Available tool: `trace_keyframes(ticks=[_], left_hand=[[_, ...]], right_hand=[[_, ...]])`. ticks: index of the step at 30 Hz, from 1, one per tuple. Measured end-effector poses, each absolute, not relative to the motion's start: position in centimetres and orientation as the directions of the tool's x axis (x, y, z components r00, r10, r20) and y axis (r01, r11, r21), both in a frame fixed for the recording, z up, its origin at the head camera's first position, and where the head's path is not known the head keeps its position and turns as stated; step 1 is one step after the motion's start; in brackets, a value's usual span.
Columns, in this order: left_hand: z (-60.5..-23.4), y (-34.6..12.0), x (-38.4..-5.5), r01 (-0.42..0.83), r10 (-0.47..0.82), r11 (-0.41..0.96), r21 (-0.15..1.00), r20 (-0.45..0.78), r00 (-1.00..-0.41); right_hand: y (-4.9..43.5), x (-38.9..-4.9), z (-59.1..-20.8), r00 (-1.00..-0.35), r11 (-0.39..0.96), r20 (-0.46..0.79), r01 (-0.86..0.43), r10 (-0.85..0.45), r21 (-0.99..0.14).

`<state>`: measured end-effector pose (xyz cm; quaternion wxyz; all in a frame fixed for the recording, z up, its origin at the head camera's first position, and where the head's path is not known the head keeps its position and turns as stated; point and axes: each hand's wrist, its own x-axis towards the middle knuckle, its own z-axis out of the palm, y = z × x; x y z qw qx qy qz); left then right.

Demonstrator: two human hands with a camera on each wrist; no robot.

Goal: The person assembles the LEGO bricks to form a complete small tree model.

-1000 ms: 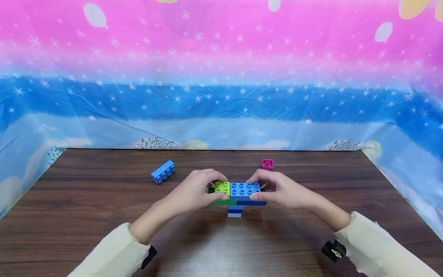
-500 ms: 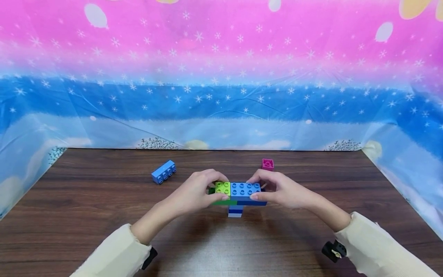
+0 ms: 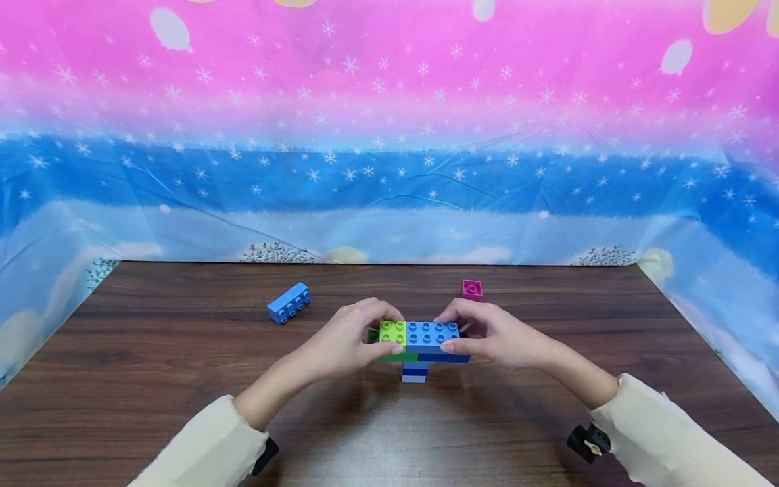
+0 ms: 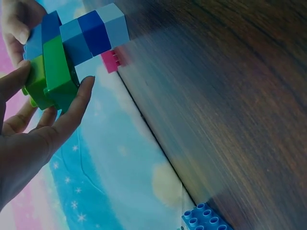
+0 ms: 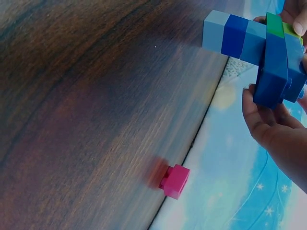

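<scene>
Between both hands stands a T-shaped stack of toy building bricks. A lime green brick [image 3: 392, 331] and a longer blue brick [image 3: 433, 331] sit side by side on top. Under them lie a green brick [image 4: 57, 67] and a dark blue brick [image 5: 272, 72], carried by a narrow column whose middle brick [image 4: 94, 33] is dark blue. My left hand [image 3: 343, 338] pinches the lime green brick, thumb at its near side. At the other end, my right hand [image 3: 502, 335] pinches the blue brick between thumb and fingers. Part of the green brick is hidden by my left hand in the head view.
A loose blue brick [image 3: 289, 302] lies on its side at the back left of the wooden table [image 3: 182, 365]. Behind my right hand is a small pink brick [image 3: 471, 289], hollow side up. A patterned cloth [image 3: 389, 176] hangs around the table's back and sides.
</scene>
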<state>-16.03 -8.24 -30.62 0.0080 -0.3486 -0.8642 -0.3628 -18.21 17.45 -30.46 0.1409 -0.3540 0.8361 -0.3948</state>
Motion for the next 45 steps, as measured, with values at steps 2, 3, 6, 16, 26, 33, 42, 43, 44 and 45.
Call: trace_keyframes(ticks=[2,3,6,16,26,33,42,43,44,45], left_hand=[[-30.6,-8.2,-16.0,0.604,0.593,0.494,0.625,0.265,-0.76],[-30.6,-8.2,-16.0,0.602,0.593,0.494,0.627,0.264,-0.761],[-30.5,-8.1,-15.9,0.592,0.587,0.495,0.635,0.258,-0.768],[-30.6,-8.0,-15.6,0.58,0.564,0.505,0.639,0.265,-0.782],[-31.1,-8.1,-15.4,0.566,0.547,0.49,0.663,0.272,-0.792],[-31.0,-8.4,-15.5,0.536,0.564,0.462,0.707,0.232,-0.793],[-29.8,-10.1,-15.6,0.502,0.496,0.515,0.695,0.236,-0.836],[-29.7,-10.5,-15.6,0.51,0.485,0.528,0.679,0.251,-0.837],[-29.5,-10.9,-15.7,0.512,0.473,0.54,0.668,0.262,-0.841],[-29.5,-11.4,-15.8,0.515,0.463,0.549,0.659,0.273,-0.843]], right_hand=[[17.5,-18.2,-30.5,-0.711,0.44,0.043,-0.48,-0.702,-0.759],[17.5,-18.2,-30.5,-0.711,0.441,0.041,-0.479,-0.702,-0.759],[17.5,-18.2,-30.5,-0.713,0.445,0.038,-0.476,-0.7,-0.759],[17.5,-18.1,-30.5,-0.718,0.447,0.032,-0.467,-0.696,-0.763],[17.5,-18.1,-30.4,-0.715,0.448,0.034,-0.473,-0.698,-0.759],[17.6,-18.1,-30.5,-0.715,0.445,0.034,-0.471,-0.698,-0.762],[17.5,-18.2,-30.6,-0.718,0.448,0.03,-0.465,-0.696,-0.764],[17.5,-18.2,-30.6,-0.718,0.448,0.03,-0.467,-0.695,-0.762],[17.5,-18.2,-30.6,-0.718,0.449,0.031,-0.468,-0.695,-0.761],[17.5,-18.2,-30.6,-0.718,0.45,0.031,-0.469,-0.696,-0.76]])
